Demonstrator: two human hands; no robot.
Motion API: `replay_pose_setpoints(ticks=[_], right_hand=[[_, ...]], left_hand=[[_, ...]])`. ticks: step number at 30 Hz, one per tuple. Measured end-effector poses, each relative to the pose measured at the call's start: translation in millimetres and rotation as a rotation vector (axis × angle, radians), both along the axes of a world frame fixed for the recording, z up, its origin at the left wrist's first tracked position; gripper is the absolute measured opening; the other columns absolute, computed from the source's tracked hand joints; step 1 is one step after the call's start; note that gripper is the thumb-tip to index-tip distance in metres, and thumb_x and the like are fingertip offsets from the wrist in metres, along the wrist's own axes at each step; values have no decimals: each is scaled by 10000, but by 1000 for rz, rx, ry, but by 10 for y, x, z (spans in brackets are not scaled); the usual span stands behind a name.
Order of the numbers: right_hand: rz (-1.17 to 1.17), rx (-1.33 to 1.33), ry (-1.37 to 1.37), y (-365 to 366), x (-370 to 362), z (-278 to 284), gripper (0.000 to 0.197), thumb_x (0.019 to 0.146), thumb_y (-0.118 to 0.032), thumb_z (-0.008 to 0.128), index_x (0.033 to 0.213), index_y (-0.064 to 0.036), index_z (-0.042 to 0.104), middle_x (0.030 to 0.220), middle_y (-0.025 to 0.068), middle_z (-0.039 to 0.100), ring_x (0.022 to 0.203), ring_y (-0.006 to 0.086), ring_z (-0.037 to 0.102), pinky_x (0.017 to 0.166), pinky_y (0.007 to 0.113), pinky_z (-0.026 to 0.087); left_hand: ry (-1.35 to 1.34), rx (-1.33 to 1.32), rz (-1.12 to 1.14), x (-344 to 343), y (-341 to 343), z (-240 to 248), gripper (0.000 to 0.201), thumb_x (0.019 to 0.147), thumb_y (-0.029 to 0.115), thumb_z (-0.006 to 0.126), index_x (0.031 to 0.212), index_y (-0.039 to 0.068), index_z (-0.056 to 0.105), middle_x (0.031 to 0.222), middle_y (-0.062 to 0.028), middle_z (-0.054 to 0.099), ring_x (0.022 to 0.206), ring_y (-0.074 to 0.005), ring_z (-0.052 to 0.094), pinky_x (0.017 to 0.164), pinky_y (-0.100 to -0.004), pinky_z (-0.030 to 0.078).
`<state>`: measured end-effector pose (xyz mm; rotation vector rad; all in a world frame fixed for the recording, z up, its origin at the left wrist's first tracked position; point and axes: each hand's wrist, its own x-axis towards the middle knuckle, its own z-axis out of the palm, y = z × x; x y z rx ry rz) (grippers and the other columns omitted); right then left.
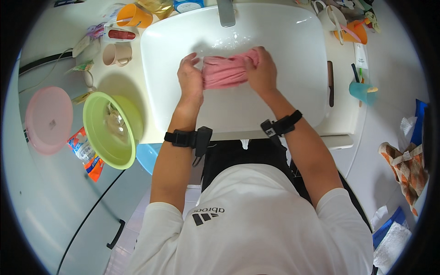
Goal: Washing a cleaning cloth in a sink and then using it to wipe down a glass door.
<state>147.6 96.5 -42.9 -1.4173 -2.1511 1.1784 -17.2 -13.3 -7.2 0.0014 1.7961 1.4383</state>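
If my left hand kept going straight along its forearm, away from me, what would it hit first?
Probably the far wall of the sink; the cloth sits right of your left hand's line. Depth is hard to judge from this view.

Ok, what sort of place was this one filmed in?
Probably a home washroom: there's a white washbasin with a faucet, plus an orange cup beside it.

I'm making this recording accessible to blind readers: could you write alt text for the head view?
The right hand grips one end of a bunched pink cloth over a white sink, the left hand at its other end. A green basin sits to the left.
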Motion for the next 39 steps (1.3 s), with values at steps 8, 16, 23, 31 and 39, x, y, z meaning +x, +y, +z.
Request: replay_pose_setpoints(ticks=[8,16,23,31,39], right_hand=[[-136,278,-203,-184,-128,-514,469,800,-179,761,1229,-73,605,1146,159,626,1085,355,617,906,416,524],[48,-76,514,-877,-513,194,112,776,-23,679,856,-9,603,803,81,592,772,187,570,709,323,478],[77,-62,544,-789,-512,689,155,912,-153,631,895,1,627,850,150,630,802,323,602,742,417,496],[-6,-86,132,-394,-449,148,284,914,-342,618,897,-61,656,887,204,673,860,419,648,736,500,523],[-126,584,-282,-108,-63,-429,330,855,-202,692,1171,-116,649,1096,113,681,1041,304,647,923,439,497]], left_hand=[[-268,-136,-179,167,-122,-153,681,1035,537,186,1572,143,332,1492,-133,503,1123,-275,555,1050,-457,409],[-647,242,41,71,108,-107,798,985,657,177,1554,113,307,1494,-228,463,1337,-437,473,1153,-575,356],[-751,457,-30,93,75,-167,833,981,660,201,1425,-17,394,1418,-252,507,1277,-388,514,1116,-502,422],[-511,27,144,355,221,-35,832,1001,660,116,1403,26,477,1341,-128,582,1247,-280,526,1088,-436,415],[-58,-185,-209,12,-263,-277,734,1022,599,146,1508,129,433,1391,-88,553,1320,-310,484,1031,-466,417]])
